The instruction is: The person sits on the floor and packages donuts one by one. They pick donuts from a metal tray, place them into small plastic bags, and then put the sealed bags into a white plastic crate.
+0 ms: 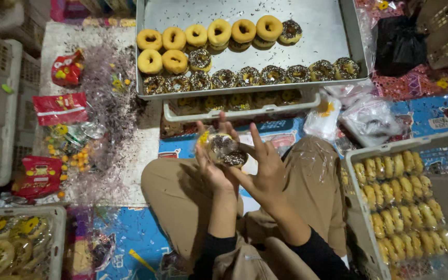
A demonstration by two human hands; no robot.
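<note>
My left hand and my right hand are raised together over my lap. Between them they hold a clear plastic bag with two chocolate-sprinkled doughnuts inside. The fingers of both hands wrap the bag from either side. Ahead of me lies a metal tray with a row of plain yellow doughnuts and a row of sprinkled doughnuts.
A white crate of bagged doughnuts stands at my right, another crate at lower left. Red snack packets, scattered sprinkles and loose plastic bags lie on the patterned mat. A second tray sits under the metal one.
</note>
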